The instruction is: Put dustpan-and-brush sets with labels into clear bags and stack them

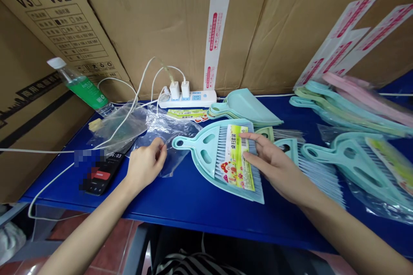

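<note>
Corrugated boxes (161,30) are bounding the rear of the blue table (180,208); its smooth surface is showing between the pan (203,161) and the front edge. The turquoise plastic pan, rounded and ring-handled, is lying between my hands, carrying a stiff-bristled brush (257,174). My right hand (277,163) is holding its fingers apart, touching the glossy card (238,159). My left hand (146,161) is curling beside the crinkled bag (174,165); I cannot tell whether it is gripping anything.

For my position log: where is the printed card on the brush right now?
In the head view, just right of centre: the printed card lies across the pale blue bristles, with the right hand at its right edge.
</note>
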`<state>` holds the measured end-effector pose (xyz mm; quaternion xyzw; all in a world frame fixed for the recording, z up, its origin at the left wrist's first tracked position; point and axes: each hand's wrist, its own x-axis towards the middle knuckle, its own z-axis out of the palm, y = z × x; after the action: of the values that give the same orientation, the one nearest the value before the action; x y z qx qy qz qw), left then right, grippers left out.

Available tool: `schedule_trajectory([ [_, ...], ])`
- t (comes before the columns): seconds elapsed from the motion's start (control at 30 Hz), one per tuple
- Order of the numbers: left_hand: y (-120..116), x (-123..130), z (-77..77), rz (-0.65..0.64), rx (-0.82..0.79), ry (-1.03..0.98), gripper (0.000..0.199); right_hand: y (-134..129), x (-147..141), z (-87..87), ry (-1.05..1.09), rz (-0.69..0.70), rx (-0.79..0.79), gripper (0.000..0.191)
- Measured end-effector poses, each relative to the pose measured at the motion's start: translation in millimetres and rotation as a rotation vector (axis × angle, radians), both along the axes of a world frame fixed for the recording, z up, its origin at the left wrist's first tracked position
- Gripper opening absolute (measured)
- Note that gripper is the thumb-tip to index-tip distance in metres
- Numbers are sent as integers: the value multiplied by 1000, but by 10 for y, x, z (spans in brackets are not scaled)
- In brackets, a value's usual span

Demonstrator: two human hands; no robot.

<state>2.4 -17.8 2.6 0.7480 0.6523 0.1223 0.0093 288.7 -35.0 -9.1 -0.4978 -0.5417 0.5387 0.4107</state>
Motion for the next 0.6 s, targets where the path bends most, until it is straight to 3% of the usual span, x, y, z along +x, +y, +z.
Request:
schedule_trajectory([
  [0.13,-16,-14,9,-26,69,-91,22,-1,4,-10,-31,3,29,57],
  [0.37,-66,37,-30,-379,97,-271,24,-21,-87,-6,38,65,-10,61],
  [0.6,-63,25,-44,-526,133,-305,19,-65,-170,-29,90,166,-41,70],
])
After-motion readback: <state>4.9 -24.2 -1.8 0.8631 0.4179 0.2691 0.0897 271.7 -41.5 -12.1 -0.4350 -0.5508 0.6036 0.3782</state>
